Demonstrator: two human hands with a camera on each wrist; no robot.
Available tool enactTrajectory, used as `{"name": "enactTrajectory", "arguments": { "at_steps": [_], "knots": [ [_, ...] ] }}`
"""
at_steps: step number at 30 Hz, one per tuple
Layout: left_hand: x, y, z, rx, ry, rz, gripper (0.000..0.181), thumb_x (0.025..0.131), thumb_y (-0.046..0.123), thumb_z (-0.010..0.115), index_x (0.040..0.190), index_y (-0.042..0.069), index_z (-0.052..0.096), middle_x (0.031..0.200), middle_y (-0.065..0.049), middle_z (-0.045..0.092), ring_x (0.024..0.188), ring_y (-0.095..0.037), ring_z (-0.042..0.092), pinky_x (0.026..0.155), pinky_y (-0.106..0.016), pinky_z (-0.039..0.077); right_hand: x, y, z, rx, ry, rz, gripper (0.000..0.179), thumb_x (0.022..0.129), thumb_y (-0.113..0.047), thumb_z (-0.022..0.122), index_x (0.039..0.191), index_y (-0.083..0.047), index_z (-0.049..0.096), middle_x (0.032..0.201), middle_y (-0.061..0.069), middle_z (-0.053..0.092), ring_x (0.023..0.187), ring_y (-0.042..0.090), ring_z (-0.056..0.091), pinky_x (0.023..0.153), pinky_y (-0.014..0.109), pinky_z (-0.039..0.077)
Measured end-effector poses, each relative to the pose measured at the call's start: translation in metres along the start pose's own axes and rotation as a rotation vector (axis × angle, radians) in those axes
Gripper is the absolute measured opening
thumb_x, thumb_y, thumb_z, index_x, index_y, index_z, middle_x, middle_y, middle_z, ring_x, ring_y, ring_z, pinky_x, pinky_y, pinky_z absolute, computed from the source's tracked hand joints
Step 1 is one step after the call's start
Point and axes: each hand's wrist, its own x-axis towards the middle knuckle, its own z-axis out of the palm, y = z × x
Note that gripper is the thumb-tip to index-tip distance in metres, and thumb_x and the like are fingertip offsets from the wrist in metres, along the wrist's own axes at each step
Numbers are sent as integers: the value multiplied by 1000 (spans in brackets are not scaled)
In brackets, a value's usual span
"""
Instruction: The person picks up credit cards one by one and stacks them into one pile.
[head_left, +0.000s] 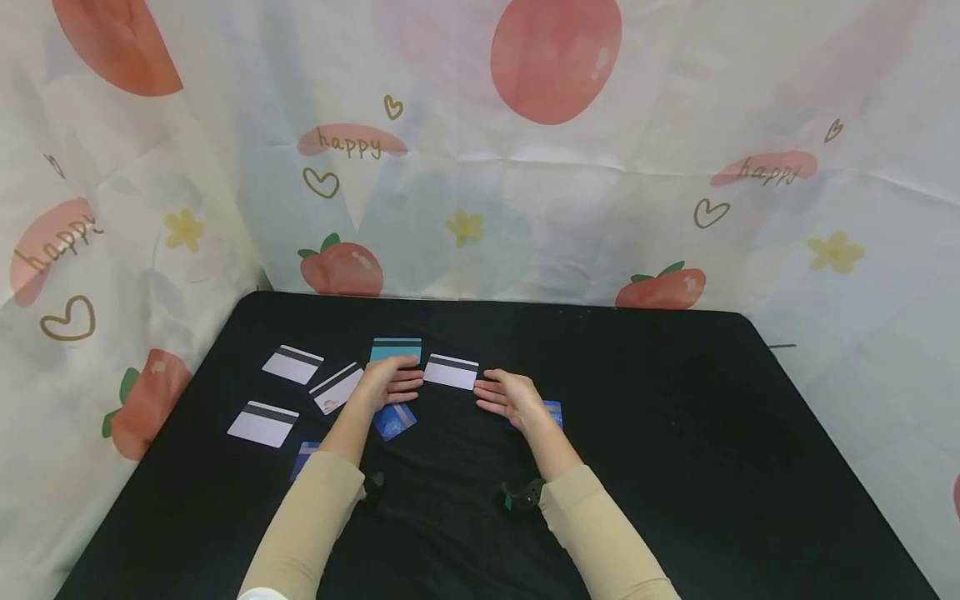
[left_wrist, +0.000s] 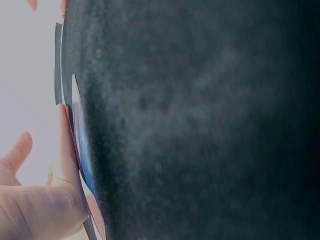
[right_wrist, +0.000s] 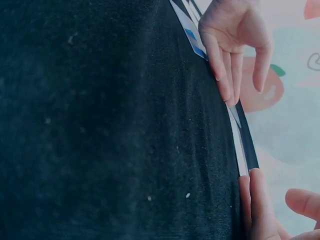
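My left hand (head_left: 393,381) and right hand (head_left: 516,396), fingers straight, unclamped, flank a white dark-striped card (head_left: 452,373) flat on the black table (head_left: 675,450); light, even fingertip pressure from both ends should steady it.

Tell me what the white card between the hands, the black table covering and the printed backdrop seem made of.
White card: probably smooth plastic, being thin, flat and crisp-edged.
Black covering: likely matte cloth, given its wrinkles and fine texture.
Printed backdrop: matte-looking; creases suggest fabric or thin plastic.
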Motion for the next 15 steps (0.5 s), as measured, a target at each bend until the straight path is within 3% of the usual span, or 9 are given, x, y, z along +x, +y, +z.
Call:
{"name": "enactTrajectory", "arguments": {
  "at_steps": [9,15],
  "knots": [
    [-2,2,0,-3,-32,-10,48,92,28,52,128,-4,48,127,-21,52,112,-29,55,90,-38,48,3,0,-2,38,-6,18,37,92,-12,48,123,8,50,119,26,55,98,30,63,82,41,51],
    [-2,2,2,46,-47,11,47,92,25,51,126,-7,48,124,-22,54,101,-26,61,91,-38,47,4,0,-3,39,3,33,38,90,-12,50,123,7,50,119,26,55,98,29,62,82,40,51]
  ]
}}
